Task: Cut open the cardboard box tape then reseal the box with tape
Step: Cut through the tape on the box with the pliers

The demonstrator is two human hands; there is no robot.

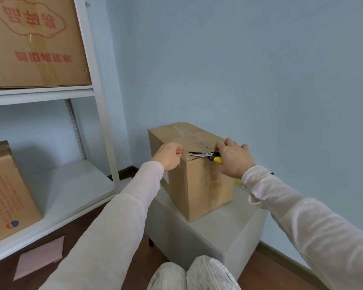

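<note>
Since the brown corrugated cardboard box [199, 185] stands on a pale grey padded stool [218, 231] near the corner of the blue wall [260, 70], with one corner turned toward the person, it has a soft seat under it instead of a firm worktop. I would expect it to rock or slide if pushed sideways.

The right hand [233, 158] is closed round the yellow-and-black handles of a pair of scissors [205, 155]. Their thin dark blades point left and lie along the near top edge of the box. The left hand [169, 155] sits at the near-left top corner with its fingers curled in and the thumb against the forefinger. I cannot tell whether it pinches a tape end or only braces the corner. Clear glossy tape [184, 131] crosses the lid, and the centre seam shows as a dark line running back from the right hand.

The board looks stiff at its edges and corners but probably gives in the middle of the flaps (its weight cannot be judged from here). The steadying hold therefore belongs on a corner or top edge, about where the left hand is, and off the blades' line. The tape is thin and slick, so the blades should ride shallow in the seam. Otherwise they could score whatever is inside or skid toward the left hand, which is near the tips.
</note>
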